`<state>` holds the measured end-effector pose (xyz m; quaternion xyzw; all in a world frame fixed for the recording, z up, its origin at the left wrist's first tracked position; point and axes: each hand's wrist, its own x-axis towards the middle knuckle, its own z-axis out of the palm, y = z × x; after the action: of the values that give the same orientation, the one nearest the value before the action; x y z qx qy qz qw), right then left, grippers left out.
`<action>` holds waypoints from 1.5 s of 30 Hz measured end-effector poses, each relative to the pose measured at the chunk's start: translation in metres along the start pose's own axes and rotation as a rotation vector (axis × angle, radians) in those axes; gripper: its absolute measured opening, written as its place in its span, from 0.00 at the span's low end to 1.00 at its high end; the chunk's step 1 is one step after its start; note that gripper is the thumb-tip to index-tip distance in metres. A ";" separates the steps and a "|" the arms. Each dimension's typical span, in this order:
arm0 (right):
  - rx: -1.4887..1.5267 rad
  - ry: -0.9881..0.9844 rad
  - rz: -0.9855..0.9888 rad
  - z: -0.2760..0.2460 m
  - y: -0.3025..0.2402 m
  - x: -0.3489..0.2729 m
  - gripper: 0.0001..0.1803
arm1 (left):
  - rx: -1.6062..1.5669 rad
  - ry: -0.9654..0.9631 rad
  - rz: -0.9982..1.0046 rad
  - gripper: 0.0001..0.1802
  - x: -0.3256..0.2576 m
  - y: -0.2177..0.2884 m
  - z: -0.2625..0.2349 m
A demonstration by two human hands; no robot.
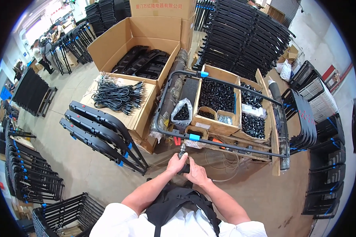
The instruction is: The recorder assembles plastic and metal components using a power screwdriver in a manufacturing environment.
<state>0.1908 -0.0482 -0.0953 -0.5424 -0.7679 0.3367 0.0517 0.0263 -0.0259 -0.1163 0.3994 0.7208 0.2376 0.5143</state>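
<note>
gripping a black power screwdriver with both hands just below the near rail of a black tubular metal frame, its tip pointing up toward the rail beside a blue clip and a small red piece. left hand curling shut around the upper part of the tool's body, fingers pressed together. right hand wrapping closed around the lower grip, touching the left hand. both forearms coming in from the lower edge over a white shirt and black apron straps.

frame lying flat across open cardboard boxes, its rounded corner sitting near a clear plastic bag of black parts, a second blue clip sitting on its far rail. inside the frame's outline, a box of small black parts and another box of black parts with white packets. an orange-handled tool lying just beyond the near rail.

to the left, a closed carton bearing a heap of black power cords, and behind it a large open box of black moulded panels. black frames with blue clips leaning on the floor beside the carton. further stacks of black frames standing at the back, on the right and on the left. other people standing well apart at the far left.
</note>
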 end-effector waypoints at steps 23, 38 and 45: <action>0.037 0.134 -0.179 0.012 -0.001 -0.010 0.26 | -0.041 0.074 0.043 0.39 0.005 -0.019 0.009; 0.016 0.081 -0.138 0.022 0.009 -0.025 0.35 | -0.030 0.043 0.021 0.40 -0.018 -0.025 0.015; 0.030 0.102 -0.041 0.013 0.019 -0.046 0.41 | -0.128 0.059 0.082 0.35 -0.015 -0.042 0.046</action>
<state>0.2194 -0.0908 -0.1028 -0.5423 -0.7700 0.3191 0.1060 0.0578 -0.0651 -0.1561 0.3877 0.7019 0.3160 0.5072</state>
